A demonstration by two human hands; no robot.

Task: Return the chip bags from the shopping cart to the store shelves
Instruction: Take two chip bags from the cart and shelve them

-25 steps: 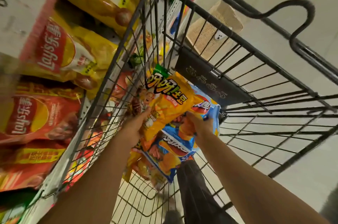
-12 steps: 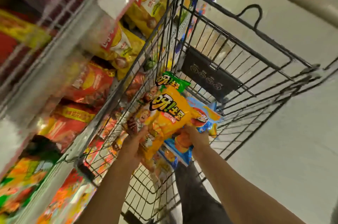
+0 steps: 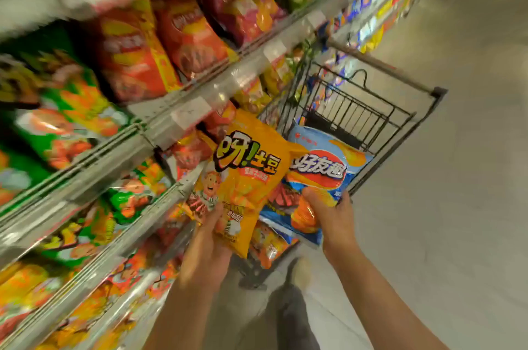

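Observation:
My left hand (image 3: 208,246) grips the lower edge of a yellow chip bag (image 3: 248,175) with a cartoon face, held upright in front of me. My right hand (image 3: 331,215) grips a blue chip bag (image 3: 325,172) that sits just right of the yellow one and partly behind it. A further orange bag (image 3: 268,244) hangs below the two, partly hidden; which hand carries it is unclear. The black wire shopping cart (image 3: 371,115) stands beyond the bags, its basket mostly hidden by them. Store shelves (image 3: 183,118) run along my left.
The shelves hold rows of red chip bags (image 3: 134,58), green bags (image 3: 57,112) and orange bags (image 3: 94,292), blurred by motion. Pale floor (image 3: 457,178) stretches to the right of the cart. My leg and shoe (image 3: 297,275) show below the bags.
Both hands have lifted the bags up out of the cart. The view has swung back and left, so the cart now lies farther off and more shelf rows show.

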